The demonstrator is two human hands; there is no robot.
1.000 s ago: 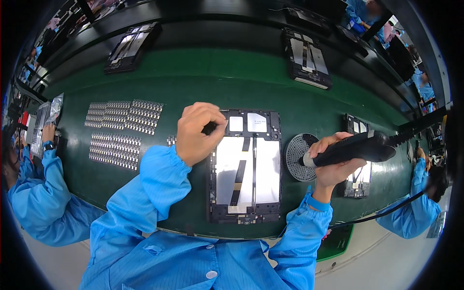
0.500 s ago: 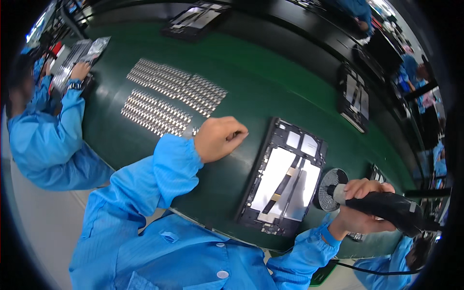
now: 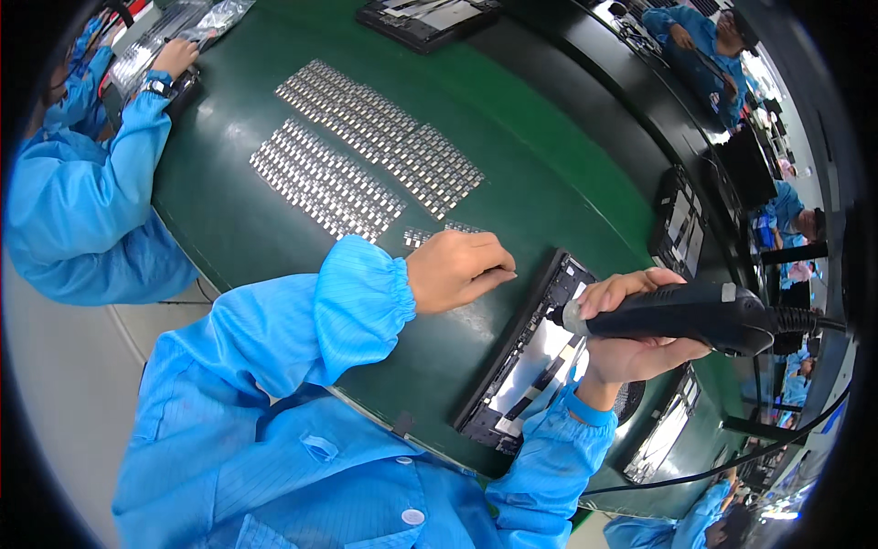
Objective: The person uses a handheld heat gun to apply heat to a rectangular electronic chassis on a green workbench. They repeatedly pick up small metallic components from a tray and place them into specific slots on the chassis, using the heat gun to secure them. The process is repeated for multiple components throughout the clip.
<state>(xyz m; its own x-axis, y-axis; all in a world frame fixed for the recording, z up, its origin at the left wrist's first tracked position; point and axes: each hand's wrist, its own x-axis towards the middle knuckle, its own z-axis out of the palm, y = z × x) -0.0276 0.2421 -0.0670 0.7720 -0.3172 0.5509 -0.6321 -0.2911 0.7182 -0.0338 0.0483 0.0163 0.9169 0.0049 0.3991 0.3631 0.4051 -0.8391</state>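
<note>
My left hand rests on the green belt, fingers curled with the fingertips pinched, just left of an open tablet frame; whether something small is between them is not visible. It lies beside the last small metal pieces. My right hand grips a black electric screwdriver, its tip pointing left over the frame's upper edge. The frame lies tilted on the belt, showing shiny silver panels inside.
Rows of several small silver metal parts lie on the belt to the left. A co-worker in a blue coat works at far left. More tablet frames sit on the belt at right and at the top.
My view has swung left and closer. My right hand has carried the screwdriver up and left over the frame. My left hand stays on the belt beside the frame.
</note>
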